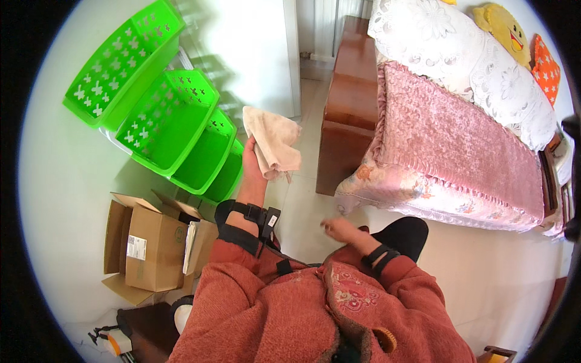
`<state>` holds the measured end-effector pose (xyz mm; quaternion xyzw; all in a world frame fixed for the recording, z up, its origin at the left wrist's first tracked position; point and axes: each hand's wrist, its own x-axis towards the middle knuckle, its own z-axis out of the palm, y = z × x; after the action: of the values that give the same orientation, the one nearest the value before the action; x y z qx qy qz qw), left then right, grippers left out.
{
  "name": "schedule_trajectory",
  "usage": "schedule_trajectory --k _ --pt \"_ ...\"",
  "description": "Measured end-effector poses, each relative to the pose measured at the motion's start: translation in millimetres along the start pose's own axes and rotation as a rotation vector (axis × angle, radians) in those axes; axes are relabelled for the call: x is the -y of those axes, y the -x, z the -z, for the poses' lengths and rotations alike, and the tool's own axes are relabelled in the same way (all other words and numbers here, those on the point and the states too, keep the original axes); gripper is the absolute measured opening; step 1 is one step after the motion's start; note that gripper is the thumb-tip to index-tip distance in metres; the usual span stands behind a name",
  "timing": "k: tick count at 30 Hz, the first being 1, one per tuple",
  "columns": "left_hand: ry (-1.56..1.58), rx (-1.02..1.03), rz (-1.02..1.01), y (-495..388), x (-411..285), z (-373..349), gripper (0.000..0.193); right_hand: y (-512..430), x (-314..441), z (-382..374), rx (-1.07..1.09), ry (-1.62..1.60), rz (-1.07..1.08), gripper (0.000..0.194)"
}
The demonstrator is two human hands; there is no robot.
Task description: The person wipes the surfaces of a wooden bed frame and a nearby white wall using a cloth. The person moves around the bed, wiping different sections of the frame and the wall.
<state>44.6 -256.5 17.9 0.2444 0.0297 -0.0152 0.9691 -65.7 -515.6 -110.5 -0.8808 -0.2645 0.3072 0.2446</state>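
Note:
A folded beige cloth [274,143] with a frayed lower edge rests in my left hand [250,159], held out in front of me above the tiled floor. My thumb lies along the cloth's near side, and its folds hide most of my fingers. Lower down, my right hand [341,229] hovers before my right knee, apart from the cloth. Motion blurs it; no object shows in it, and how far its fingers are spread is unclear.
Left of me stands a tiered rack of green plastic baskets [168,122], with open cardboard boxes [154,247] below it. A white door panel [258,50] rises ahead. On the right is a wooden sofa [347,90] with a pink cover [454,140], lace cloth and cushions.

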Motion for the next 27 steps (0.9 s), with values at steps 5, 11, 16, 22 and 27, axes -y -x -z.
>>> schedule_trajectory --k 5,11,16,22,27 --pt "-0.078 -0.113 -0.051 11.9 -10.5 15.9 0.047 -15.4 -11.2 -74.8 0.513 0.074 0.219 0.041" --pt "-0.223 -0.313 -0.114 -1.3 -39.3 62.8 0.044 -49.7 -46.8 -4.2 0.346 0.099 0.129 0.045" --pt "-0.18 -0.347 -0.089 -14.7 -43.4 91.4 0.042 -85.6 -54.6 -45.0 0.62 0.074 0.113 0.05" --pt "-0.187 -0.425 -0.139 -27.1 -41.7 93.4 0.039 -63.6 -26.3 -186.9 0.942 -0.536 0.526 0.054" --pt "-0.176 -0.404 -0.068 -20.4 -47.1 87.2 0.038 -43.4 -45.7 -195.8 1.071 -0.854 0.264 0.048"
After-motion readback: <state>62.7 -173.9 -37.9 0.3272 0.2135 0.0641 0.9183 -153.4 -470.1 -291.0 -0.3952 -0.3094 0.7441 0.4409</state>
